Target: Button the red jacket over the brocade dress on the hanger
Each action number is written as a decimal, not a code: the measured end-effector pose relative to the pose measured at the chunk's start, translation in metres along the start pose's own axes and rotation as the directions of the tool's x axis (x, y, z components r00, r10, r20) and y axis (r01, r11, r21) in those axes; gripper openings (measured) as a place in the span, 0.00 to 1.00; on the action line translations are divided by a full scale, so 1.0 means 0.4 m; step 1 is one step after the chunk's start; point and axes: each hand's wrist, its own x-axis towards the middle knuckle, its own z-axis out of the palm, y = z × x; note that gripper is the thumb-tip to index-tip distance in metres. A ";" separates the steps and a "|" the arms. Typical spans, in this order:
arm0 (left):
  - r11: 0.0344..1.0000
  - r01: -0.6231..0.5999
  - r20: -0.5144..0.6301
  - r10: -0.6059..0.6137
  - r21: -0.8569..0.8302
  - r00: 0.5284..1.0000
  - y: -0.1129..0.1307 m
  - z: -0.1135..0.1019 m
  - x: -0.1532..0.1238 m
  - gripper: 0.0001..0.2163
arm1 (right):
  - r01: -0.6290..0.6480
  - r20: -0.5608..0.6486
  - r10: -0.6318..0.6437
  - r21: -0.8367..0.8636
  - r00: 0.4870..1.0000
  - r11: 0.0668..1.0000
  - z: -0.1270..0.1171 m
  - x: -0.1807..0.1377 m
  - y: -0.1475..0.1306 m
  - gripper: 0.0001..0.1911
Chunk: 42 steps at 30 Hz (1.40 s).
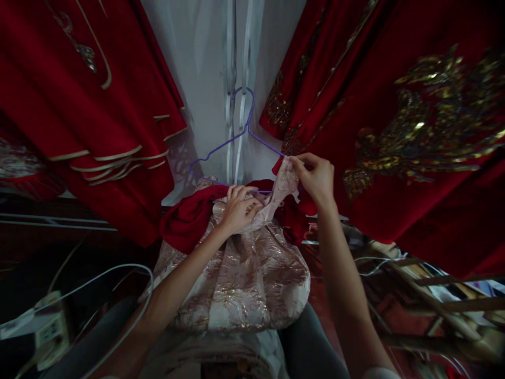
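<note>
A purple wire hanger hangs by its hook from a white pole in front of me. Over its right shoulder goes the strap of a pale pink brocade dress with a shiny gold pattern. My right hand pinches that strap at the hanger's right arm. Lower and to the left, my left hand grips the dress's top edge near the hanger's bottom bar, its fingers bent over the cloth. Dark red cloth lies bunched behind the dress on both sides. The dress's skirt spreads down over my lap.
Red garments with gold trim hang at left. More red garments with sequin embroidery hang at right. A power strip with a white cable is at lower left. A wooden rack stands at lower right.
</note>
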 end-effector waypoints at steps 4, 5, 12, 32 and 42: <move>0.999 0.021 -0.009 -0.021 0.043 1.000 0.000 -0.008 -0.009 0.09 | 0.015 -0.031 -0.015 -0.002 0.999 1.000 0.080 0.019 -0.016 0.18; 0.998 0.026 -0.006 -0.026 0.053 1.000 0.001 -0.013 -0.014 0.09 | 0.025 -0.022 -0.025 0.003 0.999 1.000 0.098 0.016 -0.010 0.19; 0.995 -0.068 0.056 0.064 0.077 0.996 -0.024 -0.076 -0.014 0.09 | 0.145 0.007 -0.145 -0.061 0.989 0.987 0.133 -0.010 0.039 0.19; 0.902 0.410 -0.546 -0.413 -0.135 0.729 -0.481 -0.278 -0.085 0.12 | 0.222 0.021 -0.222 -0.214 0.975 0.951 0.092 0.009 0.043 0.19; 0.942 0.315 -0.501 -0.328 -0.114 0.801 -0.408 -0.297 0.089 0.07 | 0.243 0.044 -0.239 -0.188 0.970 0.952 0.087 0.011 0.047 0.21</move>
